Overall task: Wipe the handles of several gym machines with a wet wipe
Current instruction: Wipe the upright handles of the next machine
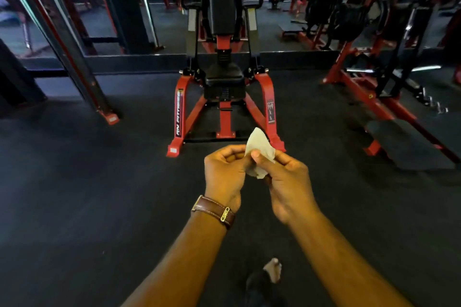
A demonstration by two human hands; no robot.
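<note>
Hiding most of the wet wipe (pixel 259 147), both hands' fingers curl round it.

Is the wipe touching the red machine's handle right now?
No, both the left hand and the right hand pinch the wipe in mid-air, well short of the red machine.

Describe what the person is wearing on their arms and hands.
Both forearms are bare, no sleeves or gloves showing. The left hand has a brown leather strap with a gold-coloured buckle at the wrist. The right hand and wrist wear nothing.
</note>
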